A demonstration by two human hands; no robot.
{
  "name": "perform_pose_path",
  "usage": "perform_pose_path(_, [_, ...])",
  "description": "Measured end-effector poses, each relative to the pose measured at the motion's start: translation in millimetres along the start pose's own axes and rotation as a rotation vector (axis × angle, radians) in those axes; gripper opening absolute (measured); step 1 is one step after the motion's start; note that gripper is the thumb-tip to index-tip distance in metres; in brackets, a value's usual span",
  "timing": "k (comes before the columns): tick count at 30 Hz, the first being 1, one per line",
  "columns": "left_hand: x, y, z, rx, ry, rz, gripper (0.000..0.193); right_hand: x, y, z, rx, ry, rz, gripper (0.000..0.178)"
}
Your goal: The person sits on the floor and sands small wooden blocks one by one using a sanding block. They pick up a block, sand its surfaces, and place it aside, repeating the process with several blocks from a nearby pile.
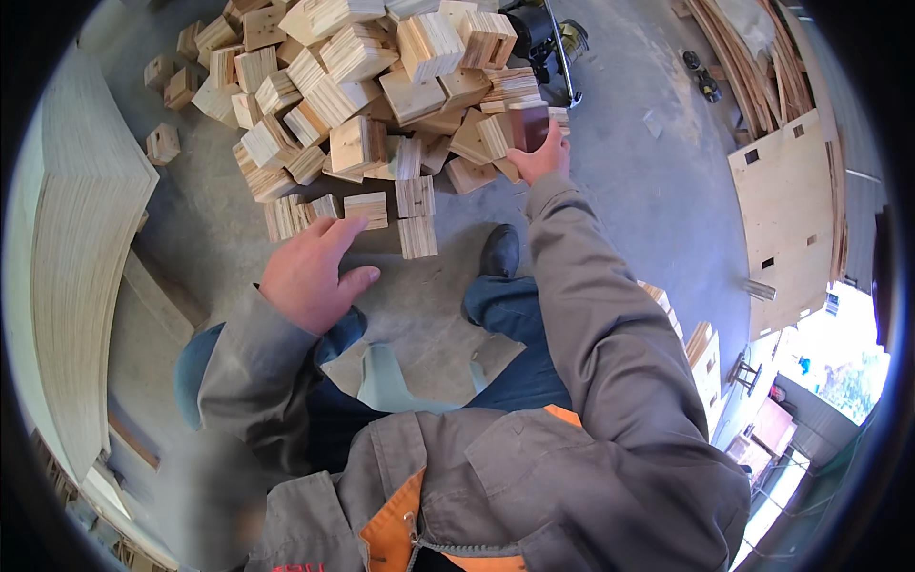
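My right hand (546, 158) reaches out to the pile's right edge. Its thumb and fingers close around a plywood block with a reddish-brown face (530, 126). My left hand (313, 278) hovers over the near side of the pile with thumb and fingers apart, holding nothing. Just beyond its fingertips lies a pale plywood block (366, 210). Two more layered blocks, one (416, 196) behind another (417, 236), sit to the right of that. Behind them rises a loose heap of plywood blocks (358, 145), tilted in many directions.
A tall stack of plywood sheets (81, 248) stands at the left. A black tool or machine part with a metal rod (553, 43) lies behind the heap. At the right are a plywood panel with square holes (786, 224) and long wood strips (743, 67). My shoe (499, 252) is near the blocks.
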State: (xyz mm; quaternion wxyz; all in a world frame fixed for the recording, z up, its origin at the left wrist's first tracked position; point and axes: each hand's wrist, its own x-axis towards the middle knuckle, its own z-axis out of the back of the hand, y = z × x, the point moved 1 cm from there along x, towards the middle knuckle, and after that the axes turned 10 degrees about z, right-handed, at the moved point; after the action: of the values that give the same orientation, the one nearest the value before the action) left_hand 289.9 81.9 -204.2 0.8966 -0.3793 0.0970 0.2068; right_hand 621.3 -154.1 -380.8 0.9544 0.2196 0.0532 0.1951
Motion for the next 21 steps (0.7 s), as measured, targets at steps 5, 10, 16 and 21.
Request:
perform_pose_path(5, [3.0,-1.7,-1.8,-0.003,0.039,0.045,0.054,4.2,11.9,-2.5,-0.101,0.118,-0.062,0.121])
perform_pose_path(10, [5.6,-1.4,-1.5,0.012,0.080,0.051,0.054,3.2,12.8,-4.5,-0.096,0.097,-0.089,0.123])
perform_pose_path(16, [-0.2,4.9,-6.0,0.003,0.022,0.028,0.053,-13.9,6.4,-5.0,0.126,0.016,-0.131,0.114])
perform_pose_path(21, [0.4,9.8,-11.1,-0.010,0.001,0.054,0.053,-66.1,-19.8,-16.2,0.636,-0.001,-0.259,0.084])
